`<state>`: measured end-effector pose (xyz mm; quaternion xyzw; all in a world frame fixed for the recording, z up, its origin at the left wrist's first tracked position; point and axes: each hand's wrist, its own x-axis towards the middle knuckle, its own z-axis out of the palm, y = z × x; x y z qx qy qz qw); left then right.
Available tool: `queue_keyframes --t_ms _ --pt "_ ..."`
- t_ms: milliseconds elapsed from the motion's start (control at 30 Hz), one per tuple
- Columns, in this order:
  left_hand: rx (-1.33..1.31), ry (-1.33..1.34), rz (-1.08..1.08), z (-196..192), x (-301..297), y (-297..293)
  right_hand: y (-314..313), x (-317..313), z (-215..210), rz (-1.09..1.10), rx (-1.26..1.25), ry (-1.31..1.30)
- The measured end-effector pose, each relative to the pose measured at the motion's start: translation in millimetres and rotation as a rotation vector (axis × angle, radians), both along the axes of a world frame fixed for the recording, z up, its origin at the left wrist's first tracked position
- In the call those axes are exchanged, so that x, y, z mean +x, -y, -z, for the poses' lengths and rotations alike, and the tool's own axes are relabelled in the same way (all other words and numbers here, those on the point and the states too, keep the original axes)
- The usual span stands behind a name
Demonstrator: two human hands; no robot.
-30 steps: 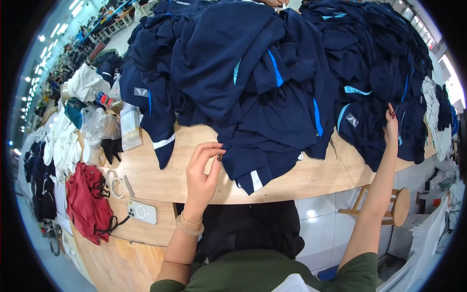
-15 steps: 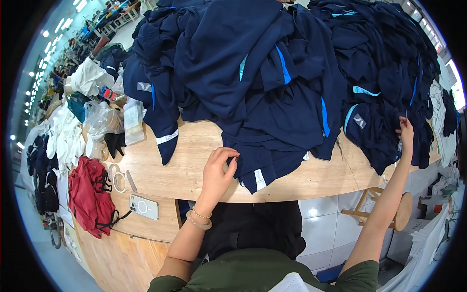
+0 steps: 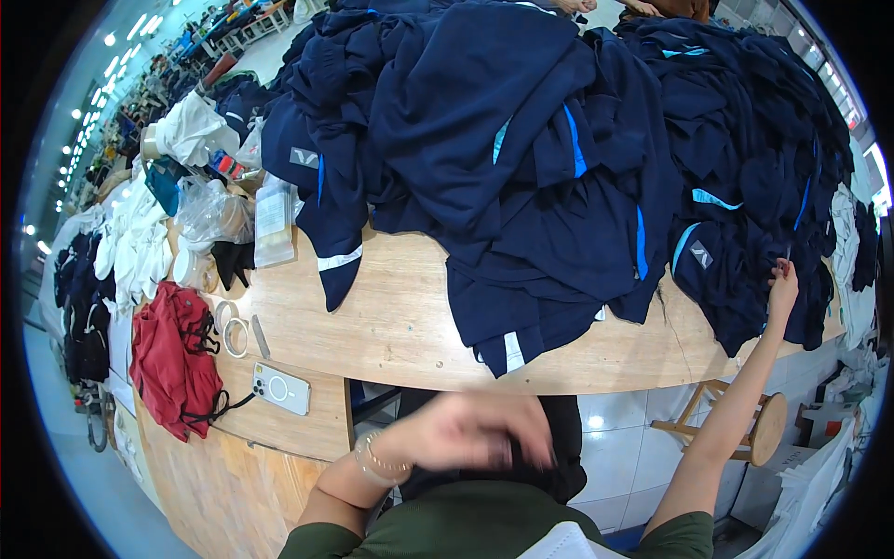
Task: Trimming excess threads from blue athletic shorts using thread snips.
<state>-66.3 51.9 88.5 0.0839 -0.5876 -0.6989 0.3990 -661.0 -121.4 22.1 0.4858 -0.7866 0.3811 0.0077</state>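
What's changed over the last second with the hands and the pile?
The left hand left the hem of the navy garment at the table edge and pulled back toward the body, now blurred below the table. The right hand stayed on the navy clothes at the far right. Pile, phone and red cloth are unchanged.

Wooden table [image 3: 400,326], stool [image 3: 759,430], ceiling lights [image 3: 70,149]

Garment pile [image 3: 559,158] on table [image 3: 400,326], phone [image 3: 280,388] front-left, stool [image 3: 759,429] right below.
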Motion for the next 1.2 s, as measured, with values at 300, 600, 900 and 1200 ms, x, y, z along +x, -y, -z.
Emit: queue_keyframes --t_ms 300,600,900,1200 --pt "0.127 -0.502 0.206 -29.7 -34.6 -21.9 -24.3 193.8 -11.3 -0.411 -0.212 0.317" --pt "-0.024 -0.278 0.037 -32.3 -23.6 -4.8 -58.0 305.6 21.5 -0.591 -0.180 0.676" --pt "-0.729 1.069 -1.525 50.2 5.9 147.1 -98.1 340.6 48.6 -0.620 -0.036 0.905" --pt "-0.790 0.567 -1.131 8.4 -2.8 102.3 -105.1 322.4 26.2 -0.603 -0.203 0.920"
